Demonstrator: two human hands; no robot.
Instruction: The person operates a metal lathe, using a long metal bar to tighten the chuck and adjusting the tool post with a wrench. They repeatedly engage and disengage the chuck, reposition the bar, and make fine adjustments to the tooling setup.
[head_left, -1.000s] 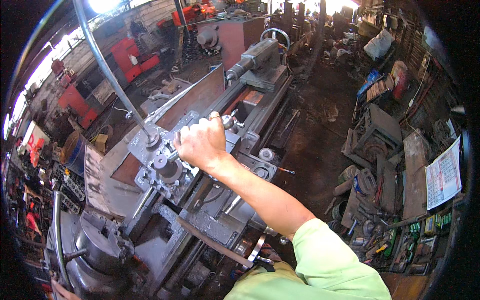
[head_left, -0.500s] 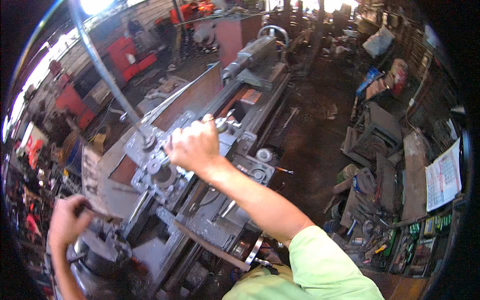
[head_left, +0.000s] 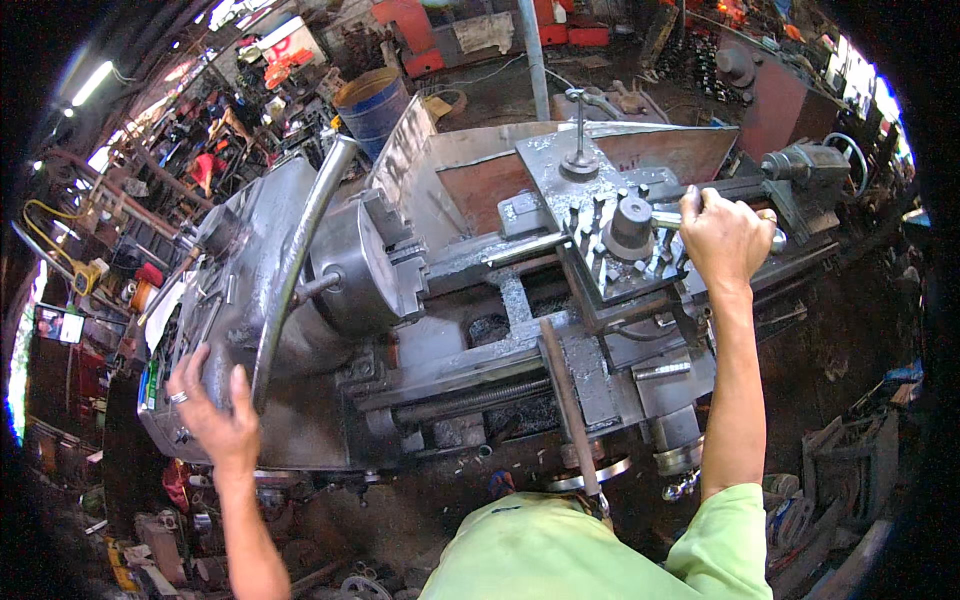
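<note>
A grey metal lathe stands in front of me. My right hand [head_left: 728, 240] is closed around the lever handle [head_left: 666, 219] that sticks out from the tool post [head_left: 631, 230]. Several clamp bolts surround the post, and metal chips lie on and around it. My left hand [head_left: 215, 405], with a ring on one finger, is spread at the front of the headstock [head_left: 262, 215], with nothing held. Close by its fingers is the lower end of a long curved metal bar [head_left: 303, 245]. I cannot tell whether they touch. To the bar's right is the chuck [head_left: 372, 262].
A tailstock [head_left: 810, 168] sits at the lathe's right end. In front of the bed a wooden stick [head_left: 566, 405] slants towards my shirt. A blue drum [head_left: 372, 118] stands behind, and an upright pole [head_left: 534, 70] rises behind the tool post. Clutter fills the left side.
My view has swung left, bringing the headstock and chuck into full sight. The left hand is now spread by the headstock's front. The right hand stays at the tool post handle.
</note>
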